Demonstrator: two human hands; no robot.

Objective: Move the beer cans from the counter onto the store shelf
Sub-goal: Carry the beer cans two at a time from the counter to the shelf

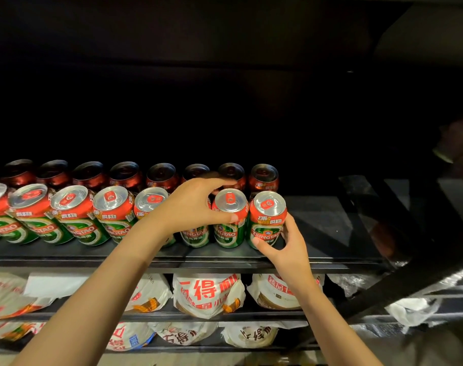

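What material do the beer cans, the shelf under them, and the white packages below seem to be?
Beer cans: likely aluminium; bright silvery tops with pull tabs, glossy printed red-green sides.
Shelf: probably dark painted metal or laminate; flat, matte, faint reflections, so uncertain.
White packages: apparently thin plastic film or coated paper; crinkled, slightly shiny printed wrap.

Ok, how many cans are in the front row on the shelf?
8. Five stand left of the left hand, a sixth can shows beneath it, it grips the seventh can, the right hand holds the rightmost can. More may lie beyond the left edge.
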